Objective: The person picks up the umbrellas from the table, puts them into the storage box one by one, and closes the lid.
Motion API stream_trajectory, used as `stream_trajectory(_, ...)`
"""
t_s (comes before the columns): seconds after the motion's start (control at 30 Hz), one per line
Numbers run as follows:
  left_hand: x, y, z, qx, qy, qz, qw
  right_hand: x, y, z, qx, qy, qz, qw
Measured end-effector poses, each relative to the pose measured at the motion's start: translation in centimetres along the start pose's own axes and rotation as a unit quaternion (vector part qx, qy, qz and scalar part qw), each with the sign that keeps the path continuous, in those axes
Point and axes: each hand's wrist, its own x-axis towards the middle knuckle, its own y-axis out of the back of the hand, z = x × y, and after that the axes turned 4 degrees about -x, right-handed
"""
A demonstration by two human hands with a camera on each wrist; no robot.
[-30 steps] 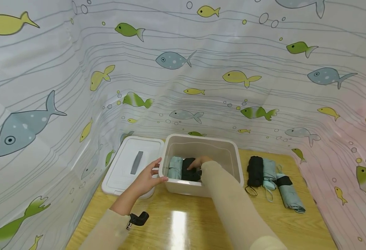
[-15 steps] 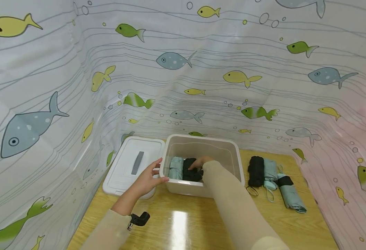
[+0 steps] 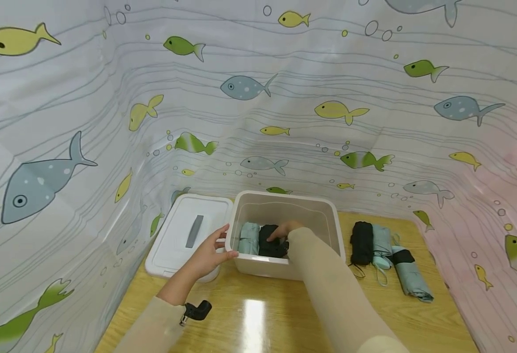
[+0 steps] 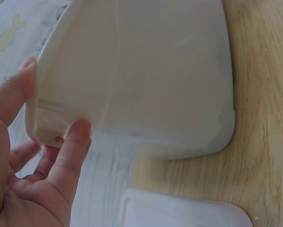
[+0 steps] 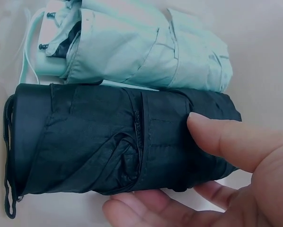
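Note:
A folded black umbrella (image 5: 84, 142) lies in a pale plastic storage box (image 3: 267, 267). My right hand (image 5: 255, 189) grips it, thumb across its top and fingers along its near side. Beside it in the box rests a folded light-blue umbrella (image 5: 132, 47), parallel to the black one and close against it. My left hand (image 3: 207, 252) holds the box at its left front corner. In the left wrist view its thumb sits at the rim and its fingers reach along the outer wall. The right sleeve hides part of the box's inside in the head view.
Left of the box lies a white lid (image 3: 174, 250) with a grey handle. On the wooden table (image 3: 223, 314) to the right are a black umbrella (image 3: 361, 242), a light-blue one (image 3: 381, 240) and another light-blue one (image 3: 410, 277). A fish-print curtain (image 3: 258, 122) surrounds the table.

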Motion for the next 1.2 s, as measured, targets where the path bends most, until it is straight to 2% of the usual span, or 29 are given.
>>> stream_trajectory(0.23,0.0,0.0,-0.1,0.006,-0.005,0.001,1.0,0.9,-0.1,0.3,-0.01,0.013,-0.029,0.999)
stream_trajectory(0.43,0.1,0.1,0.2,-0.001,-0.006,-0.003,1.0,1.1,0.2,0.5,-0.017,0.007,-0.043,0.999)
stream_trajectory(0.63,0.2,0.0,0.4,0.005,-0.004,0.0,1.0,2.0,0.3,1.2,-0.018,0.033,-0.071,0.997)
stream_trajectory(0.77,0.2,-0.1,0.4,0.006,0.002,0.002,1.0,2.4,0.2,1.4,-0.013,0.041,-0.076,0.996)
stream_trajectory(0.97,0.1,-0.1,0.2,0.009,-0.003,0.002,1.0,2.8,0.1,1.4,-0.002,0.03,-0.078,0.996)
stream_trajectory(1.1,0.1,-0.1,0.0,0.012,-0.009,-0.002,0.9999,2.8,0.3,1.6,-0.029,0.036,-0.078,0.996)
stream_trajectory(1.2,0.0,0.0,0.0,0.01,-0.001,0.001,0.9999,2.3,0.5,1.6,-0.031,0.031,-0.082,0.996)
